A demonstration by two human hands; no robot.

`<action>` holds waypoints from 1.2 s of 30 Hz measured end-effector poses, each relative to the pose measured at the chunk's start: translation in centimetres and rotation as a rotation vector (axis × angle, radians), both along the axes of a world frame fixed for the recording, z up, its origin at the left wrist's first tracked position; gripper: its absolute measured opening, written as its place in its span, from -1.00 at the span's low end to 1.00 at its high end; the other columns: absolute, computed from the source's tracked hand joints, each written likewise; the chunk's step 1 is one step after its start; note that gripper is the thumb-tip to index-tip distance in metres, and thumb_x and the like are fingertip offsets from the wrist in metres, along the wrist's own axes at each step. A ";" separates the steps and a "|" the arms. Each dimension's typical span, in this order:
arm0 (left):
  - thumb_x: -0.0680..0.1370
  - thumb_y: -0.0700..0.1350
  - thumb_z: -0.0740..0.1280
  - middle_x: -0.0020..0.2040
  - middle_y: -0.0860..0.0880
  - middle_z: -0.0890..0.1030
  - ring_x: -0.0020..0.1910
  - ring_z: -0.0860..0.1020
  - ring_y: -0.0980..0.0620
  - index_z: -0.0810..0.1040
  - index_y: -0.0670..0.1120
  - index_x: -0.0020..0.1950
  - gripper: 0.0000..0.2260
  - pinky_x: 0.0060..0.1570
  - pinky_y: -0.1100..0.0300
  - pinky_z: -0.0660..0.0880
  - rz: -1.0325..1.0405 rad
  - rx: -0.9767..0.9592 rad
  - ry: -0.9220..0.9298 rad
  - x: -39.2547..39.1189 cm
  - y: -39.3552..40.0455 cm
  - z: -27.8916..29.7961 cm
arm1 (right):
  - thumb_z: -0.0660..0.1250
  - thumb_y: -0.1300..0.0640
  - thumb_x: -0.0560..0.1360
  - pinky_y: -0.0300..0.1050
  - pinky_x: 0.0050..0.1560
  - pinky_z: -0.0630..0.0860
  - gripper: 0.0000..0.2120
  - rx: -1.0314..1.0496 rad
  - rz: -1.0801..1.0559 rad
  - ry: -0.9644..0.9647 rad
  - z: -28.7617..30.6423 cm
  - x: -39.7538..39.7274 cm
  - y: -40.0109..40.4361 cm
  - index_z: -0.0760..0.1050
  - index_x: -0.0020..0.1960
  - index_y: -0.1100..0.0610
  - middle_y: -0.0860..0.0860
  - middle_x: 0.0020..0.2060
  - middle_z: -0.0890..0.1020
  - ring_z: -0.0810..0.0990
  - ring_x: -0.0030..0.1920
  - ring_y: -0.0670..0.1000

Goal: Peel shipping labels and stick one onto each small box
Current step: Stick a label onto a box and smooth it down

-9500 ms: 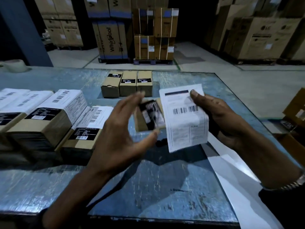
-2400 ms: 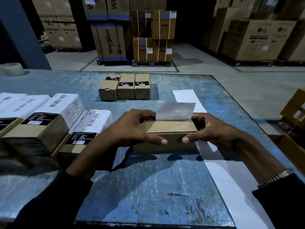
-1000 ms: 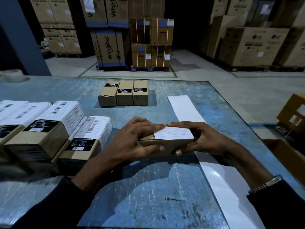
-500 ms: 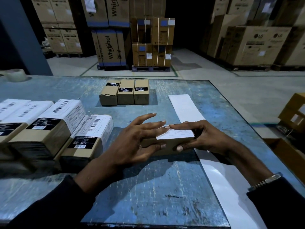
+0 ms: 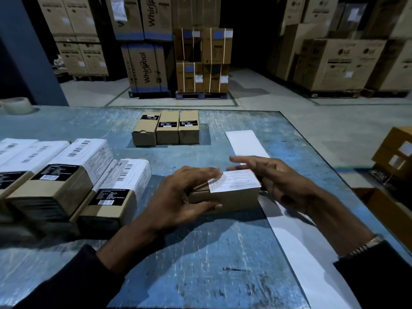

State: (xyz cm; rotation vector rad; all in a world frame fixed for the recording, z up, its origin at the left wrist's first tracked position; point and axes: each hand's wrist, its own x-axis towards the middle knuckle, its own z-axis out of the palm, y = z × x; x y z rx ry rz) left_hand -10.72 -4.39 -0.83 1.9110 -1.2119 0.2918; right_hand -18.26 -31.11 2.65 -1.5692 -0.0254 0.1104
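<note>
A small cardboard box lies on its side near the middle of the worn blue counter, with a white shipping label stuck across its top face. The left hand grips the box's left end, thumb along the near side and fingers curled over the top, their tips just touching the label's left edge. The right hand is spread open with its fingers straight at the box's right end, holding nothing; whether the palm touches the box cannot be told.

A long strip of white backing paper runs along the counter under the right hand, from the far side to the near edge. To the left stand labelled boxes in a row, leaning one against another, white labels on top. Farther back sit three plain small boxes side by side, touching, each bearing only a black sticker. A roll of tape rests at the far left corner. Large cartons are stacked on the floor beyond the counter.
</note>
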 end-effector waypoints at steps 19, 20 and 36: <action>0.42 -0.06 0.67 0.22 0.00 0.65 0.24 0.64 -0.04 0.63 -0.11 0.22 -0.56 0.09 -0.15 0.63 -0.056 -0.084 0.123 0.4 -0.2 -0.1 | 0.63 0.10 0.31 -0.10 0.11 0.58 -0.60 -0.126 -0.040 0.052 0.0 1.0 1.8 0.76 0.08 0.28 0.18 0.03 0.78 0.72 -0.01 0.05; 0.42 -0.07 0.67 0.22 0.00 0.65 0.24 0.64 -0.04 0.63 -0.10 0.23 -0.56 0.09 -0.14 0.63 -0.054 -0.074 0.129 0.4 -0.2 0.0 | 0.64 0.07 0.29 -0.09 0.11 0.56 -0.60 -0.144 -0.027 0.055 -0.1 1.0 1.8 0.76 0.05 0.26 0.16 0.02 0.79 0.72 -0.02 0.03; 0.49 0.12 0.56 0.11 0.16 0.71 0.16 0.66 0.13 0.66 0.04 0.10 -0.73 0.02 -0.02 0.66 0.128 -0.091 0.347 -1.9 -0.9 1.4 | 0.74 0.00 0.23 0.04 0.12 0.54 -0.54 -0.415 0.053 -0.071 0.6 1.1 1.3 0.78 0.07 0.12 0.10 0.01 0.78 0.73 0.09 0.14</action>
